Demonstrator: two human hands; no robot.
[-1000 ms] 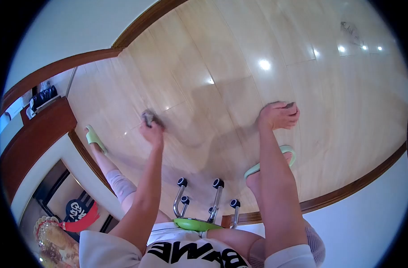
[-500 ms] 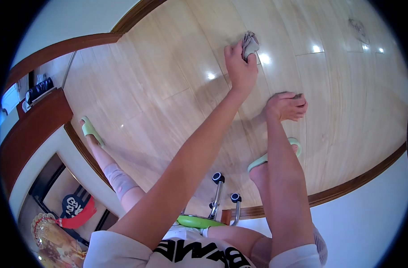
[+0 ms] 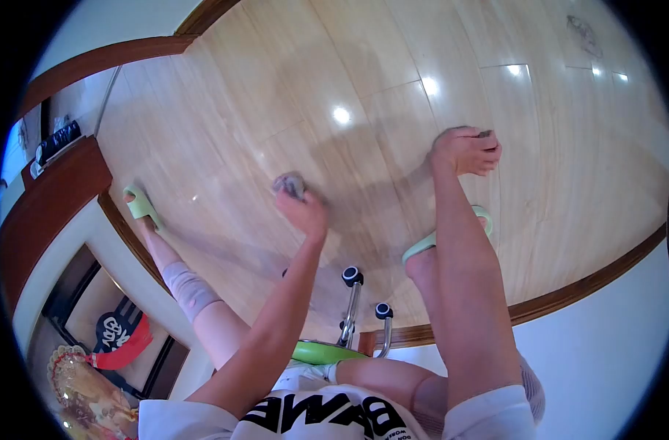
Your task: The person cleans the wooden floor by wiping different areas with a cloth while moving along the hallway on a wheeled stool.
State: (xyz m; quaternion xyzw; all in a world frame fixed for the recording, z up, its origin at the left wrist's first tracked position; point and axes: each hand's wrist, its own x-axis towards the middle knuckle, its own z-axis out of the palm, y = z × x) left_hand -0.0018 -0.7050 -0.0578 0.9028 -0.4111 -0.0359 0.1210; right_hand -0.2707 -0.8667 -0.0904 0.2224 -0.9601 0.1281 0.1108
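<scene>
My left hand (image 3: pixel 303 213) is closed on a crumpled grey cloth (image 3: pixel 289 185) at the wood-look floor (image 3: pixel 393 169), left of the middle. Farther right, my right hand (image 3: pixel 468 152) is low over the floor with its fingers curled. A small dark piece (image 3: pixel 484 134) shows between its thumb and fingers; what it is I cannot make out. Below that hand, a green slipper (image 3: pixel 421 248) is on my right foot, partly hidden by my forearm.
I sit on a green seat (image 3: pixel 323 353) with metal legs and casters (image 3: pixel 353 276). Another green slipper (image 3: pixel 140 205) is on my left foot. Brown skirting (image 3: pixel 591 284) edges the floor. A greyish mark or item (image 3: pixel 583 35) lies at the upper right.
My left hand moved from the left up to the upper middle, then back down and left with the cloth. My right hand shifted slightly, still curled. The view has shifted a little.
</scene>
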